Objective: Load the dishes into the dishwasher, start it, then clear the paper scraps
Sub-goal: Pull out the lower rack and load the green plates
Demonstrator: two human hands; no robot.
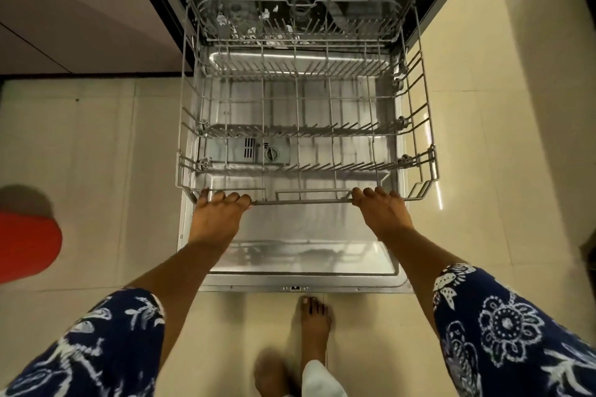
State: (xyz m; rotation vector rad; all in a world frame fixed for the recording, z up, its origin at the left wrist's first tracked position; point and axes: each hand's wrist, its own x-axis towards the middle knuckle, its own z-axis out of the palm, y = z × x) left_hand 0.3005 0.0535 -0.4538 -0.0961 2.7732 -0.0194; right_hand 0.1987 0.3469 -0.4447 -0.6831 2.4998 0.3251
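Head view: left hand (219,214), right hand (382,214) grip rack (303,202); blurry scraps (258,30), perhaps paper.

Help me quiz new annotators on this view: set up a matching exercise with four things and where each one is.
Things
1. left hand
2. paper scraps
3. detergent dispenser
4. red object

Places
A. left edge of the view
B. far end of the rack
C. on the inner face of the open door, seen through the rack
D. gripping the left end of the rack's front rail

Pairs: 1-D, 2-B, 3-C, 4-A
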